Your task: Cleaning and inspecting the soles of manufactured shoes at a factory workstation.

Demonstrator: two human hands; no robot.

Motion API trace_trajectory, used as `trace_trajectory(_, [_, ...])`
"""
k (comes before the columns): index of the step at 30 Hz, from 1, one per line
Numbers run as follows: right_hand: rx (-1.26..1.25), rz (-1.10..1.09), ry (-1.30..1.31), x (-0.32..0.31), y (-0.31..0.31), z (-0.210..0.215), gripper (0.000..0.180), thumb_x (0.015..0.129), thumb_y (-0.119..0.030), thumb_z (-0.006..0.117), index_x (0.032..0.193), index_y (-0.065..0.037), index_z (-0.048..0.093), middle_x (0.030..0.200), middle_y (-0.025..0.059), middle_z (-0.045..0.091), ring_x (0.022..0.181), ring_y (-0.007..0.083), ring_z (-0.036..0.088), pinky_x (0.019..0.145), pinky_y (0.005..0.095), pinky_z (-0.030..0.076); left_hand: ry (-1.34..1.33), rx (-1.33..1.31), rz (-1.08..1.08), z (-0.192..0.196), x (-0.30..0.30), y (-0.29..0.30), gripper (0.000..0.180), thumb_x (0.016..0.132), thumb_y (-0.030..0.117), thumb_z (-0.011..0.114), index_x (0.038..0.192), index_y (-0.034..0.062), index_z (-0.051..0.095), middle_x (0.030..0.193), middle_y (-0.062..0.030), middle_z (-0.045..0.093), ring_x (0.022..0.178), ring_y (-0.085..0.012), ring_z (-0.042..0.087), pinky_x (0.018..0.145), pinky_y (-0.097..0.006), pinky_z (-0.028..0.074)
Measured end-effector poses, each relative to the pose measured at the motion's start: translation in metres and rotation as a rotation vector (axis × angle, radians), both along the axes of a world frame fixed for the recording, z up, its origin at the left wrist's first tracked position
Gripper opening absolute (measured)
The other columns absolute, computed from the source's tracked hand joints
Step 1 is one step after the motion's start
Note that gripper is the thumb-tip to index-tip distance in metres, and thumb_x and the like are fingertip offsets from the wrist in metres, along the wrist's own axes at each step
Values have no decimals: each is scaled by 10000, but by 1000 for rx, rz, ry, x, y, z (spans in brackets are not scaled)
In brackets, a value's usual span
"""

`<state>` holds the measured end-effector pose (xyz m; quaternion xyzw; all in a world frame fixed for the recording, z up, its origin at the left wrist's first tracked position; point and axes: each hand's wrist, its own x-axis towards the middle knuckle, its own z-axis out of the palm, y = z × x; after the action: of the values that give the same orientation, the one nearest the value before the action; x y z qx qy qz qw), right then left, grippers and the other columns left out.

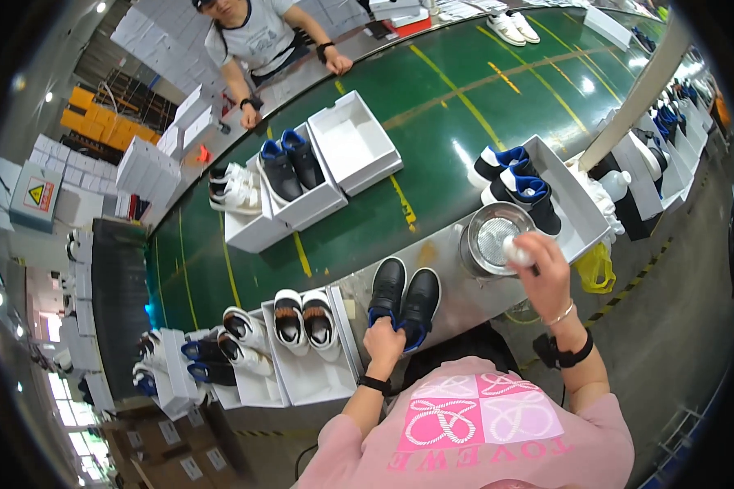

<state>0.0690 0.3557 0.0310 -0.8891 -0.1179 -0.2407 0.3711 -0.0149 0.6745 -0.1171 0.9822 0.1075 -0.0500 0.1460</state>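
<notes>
Both hands had fingers closed: left hand [383, 341] gripped black shoes [388, 285] at their blue-lined heels, toes pointing far, over the near metal ledge [463, 303]; resting or lifted, couldn't tell. Right hand [544, 265] pinched a small white wad [515, 253] by a mesh-topped metal bowl [493, 232], right of the shoes. Boxed white shoes [321, 326] stood left; green conveyor [440, 114] lay beyond, another person [257, 41] far left.

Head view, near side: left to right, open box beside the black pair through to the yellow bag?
White box with brown-and-white shoes, black shoes held by the left hand, round metal bowl, yellow bag.
</notes>
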Motion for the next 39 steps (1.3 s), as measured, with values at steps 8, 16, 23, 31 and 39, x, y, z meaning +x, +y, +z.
trace_trajectory(8, [-158,38,102,26,-9,-41,403,682,20,780,1050,-77,645,1025,118,653,957,326,623,818,411,512,146,135,-52,-16,-6,-8,254,742,241,735,792,-6,701,864,-199,698,818,-350,701,777,-444,546])
trace_trajectory(16, [-223,118,125,37,-11,-43,415,692,-14,788,1075,-66,639,1045,137,667,988,344,630,853,417,516,95,-86,89,-19,-1,-2,242,766,212,723,805,-21,670,890,-237,690,825,-442,670,755,-496,537])
trace_trajectory(23, [-244,137,182,37,-13,-39,391,725,-29,776,1089,-60,636,1042,142,678,994,351,638,856,419,516,50,-1977,709,-36,-39,17,421,847,202,662,1215,-2,645,1159,-113,702,1030,-285,692,917,-399,545])
trace_trajectory(31, [-86,114,52,29,12,-16,404,736,12,786,1110,-45,646,1088,149,692,963,351,677,820,394,546,83,-2653,786,-35,-57,-13,663,950,494,572,1444,62,475,1442,-129,544,1298,-306,548,1100,-478,437])
trace_trajectory(39, [230,611,613,-47,103,-110,357,767,-54,782,1093,-66,638,1050,142,677,977,343,662,842,403,545,112,-2663,913,-77,-97,-24,747,947,546,550,1482,43,417,1483,-169,486,1313,-342,518,1128,-480,403])
